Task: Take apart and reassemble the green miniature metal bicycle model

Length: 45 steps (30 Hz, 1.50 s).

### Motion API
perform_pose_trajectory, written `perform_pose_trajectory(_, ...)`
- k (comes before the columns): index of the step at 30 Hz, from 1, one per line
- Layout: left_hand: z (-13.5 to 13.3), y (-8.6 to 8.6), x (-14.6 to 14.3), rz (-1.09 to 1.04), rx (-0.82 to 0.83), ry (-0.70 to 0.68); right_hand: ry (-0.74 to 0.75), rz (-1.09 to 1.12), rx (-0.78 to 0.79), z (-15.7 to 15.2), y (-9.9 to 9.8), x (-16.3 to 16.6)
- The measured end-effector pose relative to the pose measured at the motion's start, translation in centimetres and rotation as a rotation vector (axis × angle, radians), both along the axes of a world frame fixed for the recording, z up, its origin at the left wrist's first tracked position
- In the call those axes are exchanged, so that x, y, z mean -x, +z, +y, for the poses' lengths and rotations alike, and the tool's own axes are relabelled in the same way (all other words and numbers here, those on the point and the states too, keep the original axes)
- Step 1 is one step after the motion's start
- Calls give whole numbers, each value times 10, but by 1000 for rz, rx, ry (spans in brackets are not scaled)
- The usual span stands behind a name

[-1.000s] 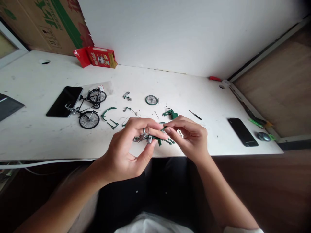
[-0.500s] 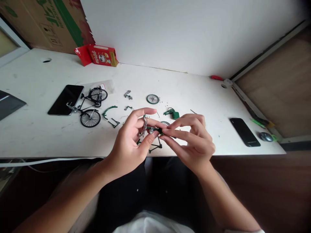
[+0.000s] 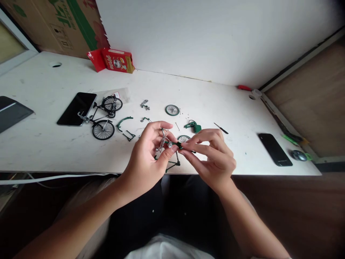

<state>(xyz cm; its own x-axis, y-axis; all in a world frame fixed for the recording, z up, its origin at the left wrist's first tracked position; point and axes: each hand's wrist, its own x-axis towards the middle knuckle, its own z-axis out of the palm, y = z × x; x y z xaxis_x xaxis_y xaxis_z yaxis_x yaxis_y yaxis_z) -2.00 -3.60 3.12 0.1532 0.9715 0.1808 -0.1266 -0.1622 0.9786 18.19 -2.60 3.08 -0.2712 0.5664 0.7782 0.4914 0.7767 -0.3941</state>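
Observation:
Over the near edge of a white table [image 3: 40,144], my left hand [image 3: 147,160] pinches the silver handlebar end of a small green model bicycle frame [image 3: 174,154]. My right hand [image 3: 212,158] pinches the same frame from the right, thumb and fingers closed on its top tube. The frame's rear stays hang down between my hands. Behind my hands lie a loose green wheel [image 3: 172,110], a second wheel [image 3: 184,138] partly hidden by my fingers, a green part [image 3: 194,126] and a small screwdriver [image 3: 221,128].
An assembled black model bicycle [image 3: 102,117] stands left of centre beside a black phone [image 3: 77,108]. Green mudguards [image 3: 124,122], small metal parts [image 3: 145,105], a red box [image 3: 117,60], a cardboard box [image 3: 54,21], another phone [image 3: 275,149] and a mouse [image 3: 298,155] lie about.
Both hands rose slightly and turned the green frame, so its stays now hang down instead of lying level. My right fingers shifted their pinch along the frame.

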Motion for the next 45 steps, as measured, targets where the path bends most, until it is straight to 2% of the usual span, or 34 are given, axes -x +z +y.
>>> perform_pose_trajectory(7,4,-6,14,-85,228,-50,19,16,162,-2,-13,9)
perform_pose_trajectory(11,2,-14,25,-81,311,-21,88,-18,240,-1,-15,8)
perform_pose_trajectory(13,0,-17,31,-64,350,0,63,1,254,5,-12,2)
perform_pose_trajectory(15,-1,-19,39,-48,385,22,-71,28,284,18,-11,-6)
perform_pose_trajectory(17,-2,-22,46,-47,414,47,-221,-40,348,37,-12,-14)
perform_pose_trajectory(18,-3,-23,49,-51,425,60,-236,-118,385,48,-13,-17)
perform_pose_trajectory(22,-6,-26,58,-84,460,76,-144,-362,499,89,-28,-15)
perform_pose_trajectory(28,-9,-24,61,-84,407,55,-123,-502,462,111,-48,-3)
perform_pose_trajectory(35,-15,-27,55,-88,290,48,-122,-614,318,124,-65,-4)
perform_pose_trajectory(39,-21,-27,54,-96,290,30,-26,-499,328,111,-50,7)
perform_pose_trajectory(43,-23,-26,54,-144,351,7,172,-225,493,74,-17,22)
perform_pose_trajectory(45,-22,-25,55,-170,374,5,307,-162,546,54,-1,28)
